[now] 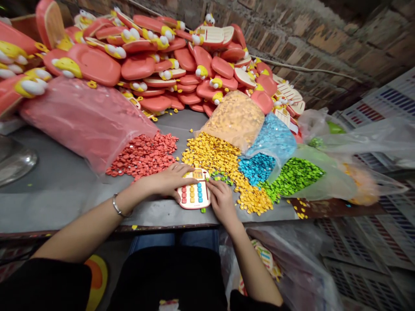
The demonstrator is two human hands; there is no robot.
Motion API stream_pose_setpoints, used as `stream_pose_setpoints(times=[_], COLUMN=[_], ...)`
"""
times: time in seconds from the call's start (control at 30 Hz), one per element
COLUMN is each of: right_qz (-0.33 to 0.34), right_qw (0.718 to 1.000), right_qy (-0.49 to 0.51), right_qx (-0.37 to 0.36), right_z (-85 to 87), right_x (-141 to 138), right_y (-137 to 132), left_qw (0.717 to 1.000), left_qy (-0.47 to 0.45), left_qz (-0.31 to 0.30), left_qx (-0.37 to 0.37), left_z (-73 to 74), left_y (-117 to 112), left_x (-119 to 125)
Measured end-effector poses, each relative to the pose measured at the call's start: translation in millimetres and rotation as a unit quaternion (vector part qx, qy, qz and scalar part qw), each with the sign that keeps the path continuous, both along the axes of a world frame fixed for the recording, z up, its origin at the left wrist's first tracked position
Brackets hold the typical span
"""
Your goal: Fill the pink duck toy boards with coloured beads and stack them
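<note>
Clock refs: 12 = far edge of the table, centred on the toy calculator (pixel 193 192). It's a cream plastic body with a pink rim and rows of red, yellow and blue keys, lying flat on the grey table top (pixel 55 196) near the near edge, between both hands.

Left hand (pixel 167 180): at 9 to 10, palm down, fingers half-curled over the calculator's top-left corner and touching it. Looks like it's pinning the body, but pressure can't be confirmed. Metal bangle (pixel 118 206) on that wrist.

Right hand (pixel 222 202): at 3 to 4, fingers bent, fingertips (pixel 209 183) at the calculator's right edge. Can't tell if they hold anything; the contact point is partly hidden.

Loose small parts spill from open plastic bags onto the table. Red pile (pixel 142 155) at 10, beside the pink bag (pixel 81 123). Yellow pile (pixel 220 166) at 1 to 3, just beside the calculator, fed by the orange bag (pixel 233 121). Blue pile (pixel 256 169) at 2, below the blue bag (pixel 274 138). Green pile (pixel 293 175) at 3, from the green bag (pixel 327 175).

Big heap of coral-pink plastic shells (pixel 139 65) with yellow and white duck-like parts sits behind the bags, at 11 to 1, against the brick wall (pixel 324 43). White plastic crates (pixel 379 229) stack at 3 to 4.
</note>
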State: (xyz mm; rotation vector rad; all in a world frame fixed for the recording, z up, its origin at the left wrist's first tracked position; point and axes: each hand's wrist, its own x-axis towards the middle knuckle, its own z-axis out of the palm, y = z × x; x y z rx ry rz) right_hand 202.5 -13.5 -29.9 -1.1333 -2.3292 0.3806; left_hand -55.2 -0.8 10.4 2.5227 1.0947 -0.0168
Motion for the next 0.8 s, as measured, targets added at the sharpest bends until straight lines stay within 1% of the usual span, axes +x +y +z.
stream_pose_setpoints(times=[0.13,0.3,0.43,0.5,0.6,0.67,0.73,0.8], right_qz=[-0.002,-0.004,0.029,0.042,0.041,0.037,0.032,0.033], right_qw=[0.999,1.0,1.0,0.999,0.999,0.998,0.998,0.998], right_qy=[-0.032,0.004,0.0,-0.016,-0.036,-0.042,-0.047,-0.05], right_qx=[0.026,0.029,0.006,-0.004,0.007,0.016,0.018,0.011], right_z=[7.8,18.4,13.2,7.3,-0.1,-1.5,1.2,7.6], right_x=[-8.8,-17.7,-22.2,-24.0,-24.0,-20.8,-14.6,-6.3], right_y=[3.9,23.6,45.1,48.0,39.3,29.1,18.5,7.9], left_qw=[1.0,1.0,1.0,1.0,1.0,1.0,1.0,1.0], left_qy=[0.01,-0.003,-0.003,-0.005,-0.002,-0.003,-0.012,-0.023], left_qz=[0.006,0.0,0.005,0.006,0.007,0.009,0.011,0.012], left_qx=[-0.008,0.011,0.014,0.014,0.004,0.0,0.003,0.009], left_z=[2.2,0.1,-2.0,-1.3,1.9,3.9,4.2,2.8], left_y=[-0.1,-1.1,-1.3,-1.3,-1.6,-2.0,-2.3,-2.2], left_x=[1.2,0.7,0.4,0.9,2.2,2.9,3.0,2.5])
